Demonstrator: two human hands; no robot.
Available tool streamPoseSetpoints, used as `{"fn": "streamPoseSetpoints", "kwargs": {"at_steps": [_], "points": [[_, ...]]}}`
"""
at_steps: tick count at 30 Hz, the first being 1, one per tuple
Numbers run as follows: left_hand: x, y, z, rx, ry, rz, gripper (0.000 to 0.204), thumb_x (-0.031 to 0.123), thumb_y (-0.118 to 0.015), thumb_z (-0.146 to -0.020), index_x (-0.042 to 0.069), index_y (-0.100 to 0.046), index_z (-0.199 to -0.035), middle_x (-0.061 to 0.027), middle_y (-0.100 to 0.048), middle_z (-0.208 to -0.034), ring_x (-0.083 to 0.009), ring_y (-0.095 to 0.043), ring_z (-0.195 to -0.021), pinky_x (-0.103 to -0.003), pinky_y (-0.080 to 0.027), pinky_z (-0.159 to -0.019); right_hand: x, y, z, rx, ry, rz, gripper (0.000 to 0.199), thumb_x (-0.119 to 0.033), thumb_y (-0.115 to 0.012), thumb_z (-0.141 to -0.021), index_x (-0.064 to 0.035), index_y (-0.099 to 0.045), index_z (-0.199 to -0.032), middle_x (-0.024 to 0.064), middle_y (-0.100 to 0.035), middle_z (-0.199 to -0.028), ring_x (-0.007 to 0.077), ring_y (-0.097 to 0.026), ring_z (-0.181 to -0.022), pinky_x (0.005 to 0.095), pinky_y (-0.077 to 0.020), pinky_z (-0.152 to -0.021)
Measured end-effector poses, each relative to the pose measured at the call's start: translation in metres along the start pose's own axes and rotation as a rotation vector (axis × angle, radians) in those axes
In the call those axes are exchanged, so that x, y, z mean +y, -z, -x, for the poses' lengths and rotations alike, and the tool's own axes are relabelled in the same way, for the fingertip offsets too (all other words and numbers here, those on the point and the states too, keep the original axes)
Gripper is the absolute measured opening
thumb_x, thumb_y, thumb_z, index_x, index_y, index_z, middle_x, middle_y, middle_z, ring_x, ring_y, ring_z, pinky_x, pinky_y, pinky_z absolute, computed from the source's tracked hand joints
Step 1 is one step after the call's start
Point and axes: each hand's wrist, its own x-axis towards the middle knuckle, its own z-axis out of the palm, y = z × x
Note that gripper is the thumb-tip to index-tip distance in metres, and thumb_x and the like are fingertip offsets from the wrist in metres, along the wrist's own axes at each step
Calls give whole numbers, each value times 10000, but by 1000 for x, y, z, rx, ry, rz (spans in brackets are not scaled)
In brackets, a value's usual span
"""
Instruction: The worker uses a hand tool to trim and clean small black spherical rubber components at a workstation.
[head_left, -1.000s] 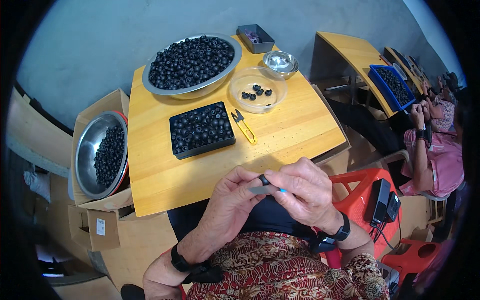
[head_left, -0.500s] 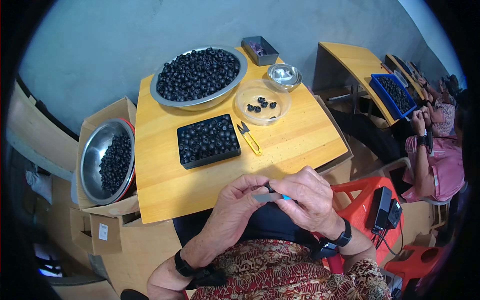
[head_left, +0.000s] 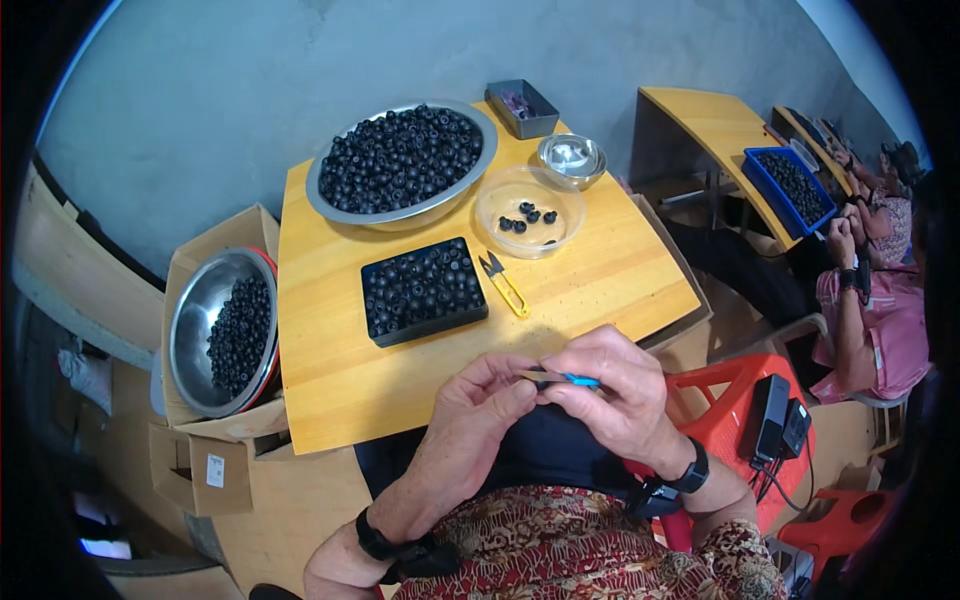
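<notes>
Centrally, the wooden surface (head_left: 600,290) fills the middle of the frame, carrying a large metal bowl of dark beads (head_left: 400,160) at upper centre, a black tray of beads (head_left: 422,290) and yellow snips (head_left: 503,284). Below its near edge, the left hand (head_left: 470,415) and right hand (head_left: 615,385) meet. Both grips are clamped on a slim tool with a blue end (head_left: 562,377). Its long axis runs left-right, blue end toward the right hand; the tip appears hidden.
</notes>
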Motion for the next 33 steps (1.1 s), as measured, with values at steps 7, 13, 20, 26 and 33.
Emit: {"fn": "streamPoseSetpoints", "kwargs": {"at_steps": [7,13,20,26,33], "points": [[1,5,0,-35,32,80,179,101,-635,-941,44,-597,-1106,-74,-668,-1036,-166,-637,-978,-315,-494,-938,-6,9,-1,20,317,476,357,-68,-773,-738,15,-686,-1074,117,-631,-890,241,-587,-708,320,-484,-601],[2,6,0,-99,56,142,142,99,-624,-946,56,-604,-1080,-68,-670,-1039,-172,-635,-978,-323,-496,-934,-4,10,2,-2,405,551,415,-83,-786,-706,5,-687,-1100,98,-619,-867,215,-567,-681,313,-471,-570],[-1,8,0,-135,77,170,112,101,-625,-945,67,-613,-1052,-61,-669,-1039,-156,-625,-960,-323,-495,-927,1,9,5,9,481,627,447,-91,-761,-678,-15,-690,-1113,52,-612,-855,176,-546,-653,283,-466,-541],[-1,8,-2,-49,83,117,99,91,-657,-912,58,-588,-976,-68,-663,-958,-163,-631,-906,-326,-495,-874,12,11,5,-28,511,758,379,-104,-707,-695,-22,-691,-1065,53,-604,-839,171,-546,-643,279,-467,-535],[4,-7,0,-12,20,29,66,82,-631,-939,55,-596,-989,-68,-650,-952,-162,-621,-913,-314,-499,-882,24,13,3,169,161,349,277,-57,-759,-780,-5,-693,-1044,107,-654,-860,223,-642,-739,302,-504,-624]]}}
